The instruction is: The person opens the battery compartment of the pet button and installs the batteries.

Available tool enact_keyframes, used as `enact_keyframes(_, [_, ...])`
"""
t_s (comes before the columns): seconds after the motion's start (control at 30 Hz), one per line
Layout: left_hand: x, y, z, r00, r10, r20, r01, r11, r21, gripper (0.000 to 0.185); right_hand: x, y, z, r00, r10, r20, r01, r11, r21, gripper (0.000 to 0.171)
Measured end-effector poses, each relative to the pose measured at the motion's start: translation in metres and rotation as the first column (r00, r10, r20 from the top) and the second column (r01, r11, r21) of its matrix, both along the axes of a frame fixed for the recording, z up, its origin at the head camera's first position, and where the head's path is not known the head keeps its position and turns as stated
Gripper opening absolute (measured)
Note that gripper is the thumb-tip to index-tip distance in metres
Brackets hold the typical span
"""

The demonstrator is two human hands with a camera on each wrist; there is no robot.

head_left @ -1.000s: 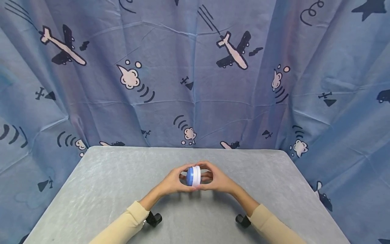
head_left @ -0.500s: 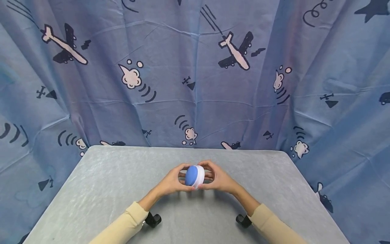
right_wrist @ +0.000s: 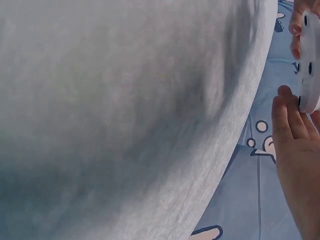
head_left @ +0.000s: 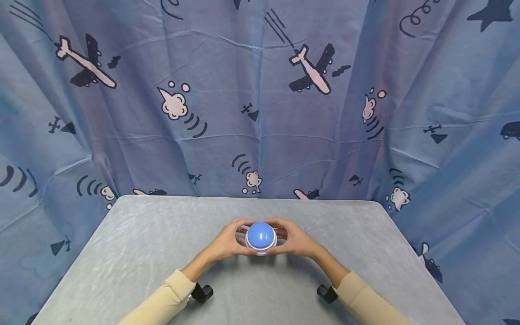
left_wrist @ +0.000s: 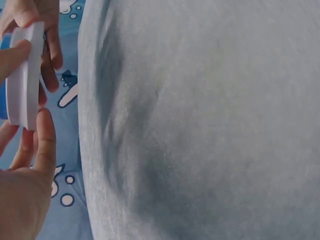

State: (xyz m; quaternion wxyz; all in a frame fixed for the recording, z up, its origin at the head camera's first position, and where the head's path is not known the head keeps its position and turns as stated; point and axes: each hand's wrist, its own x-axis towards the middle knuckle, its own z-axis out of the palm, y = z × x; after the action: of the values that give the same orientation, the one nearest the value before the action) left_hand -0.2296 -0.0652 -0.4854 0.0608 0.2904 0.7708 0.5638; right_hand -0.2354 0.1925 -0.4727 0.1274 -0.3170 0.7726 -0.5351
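Observation:
A small round object with a blue dome top and a white base [head_left: 260,236] is held just above the grey table [head_left: 134,253], dome facing up toward me. My left hand [head_left: 229,241] grips its left side, fingers and thumb curled around the rim. My right hand [head_left: 293,239] grips the right side the same way. In the left wrist view the white base [left_wrist: 24,80] shows edge-on between fingertips. In the right wrist view the white underside [right_wrist: 311,65] with small dark holes appears at the right edge beside my thumb [right_wrist: 287,115].
A blue curtain printed with planes and clouds [head_left: 260,99] hangs behind and around the table. Two black clamps [head_left: 201,292] [head_left: 327,293] sit at the near table edge under my cream sleeves.
Both hands have turned the object from lying on its side, blue part facing left, to dome up toward the camera. It has lowered slightly.

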Motion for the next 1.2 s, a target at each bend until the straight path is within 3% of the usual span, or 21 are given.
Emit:
enact_keyframes(0.17, [0.004,0.001,0.004,0.999,0.031,-0.025,-0.032,0.999,-0.007,0.072,0.002,-0.003,0.0,1.0,0.011,-0.025,-0.01,1.0,0.019,0.075])
enact_keyframes(0.2, [0.007,0.002,0.009,0.999,0.038,-0.03,-0.038,0.999,0.002,0.071,0.005,-0.006,0.005,0.999,-0.001,-0.035,0.002,1.0,0.029,0.075])
enact_keyframes(0.37, [0.008,0.007,0.007,0.997,0.076,-0.015,-0.076,0.997,0.023,0.071,0.007,-0.013,0.008,0.991,-0.072,-0.114,0.081,0.994,0.078,0.076])
enact_keyframes(0.43, [0.003,0.008,-0.002,0.998,0.069,0.008,-0.069,0.997,0.018,0.073,0.006,-0.013,0.003,0.984,-0.099,-0.146,0.114,0.989,0.096,0.077])
enact_keyframes(0.57, [0.0,0.006,0.0,0.998,0.008,0.06,-0.009,1.0,0.018,0.071,0.007,-0.01,0.0,0.974,-0.123,-0.192,0.147,0.982,0.12,0.077])
enact_keyframes(0.73, [-0.003,0.003,-0.002,0.999,-0.028,0.036,0.03,0.999,-0.037,0.066,0.006,-0.006,-0.005,0.976,-0.111,-0.19,0.144,0.975,0.171,0.078])
enact_keyframes(0.87, [-0.005,0.002,-0.003,1.0,-0.021,-0.001,0.021,0.993,-0.113,0.064,0.004,-0.005,-0.006,0.982,-0.088,-0.169,0.124,0.968,0.217,0.076])
enact_keyframes(1.2, [-0.015,0.002,-0.009,0.999,-0.014,-0.038,0.006,0.983,-0.185,0.064,-0.006,-0.007,-0.012,0.985,-0.087,-0.152,0.125,0.957,0.26,0.075])
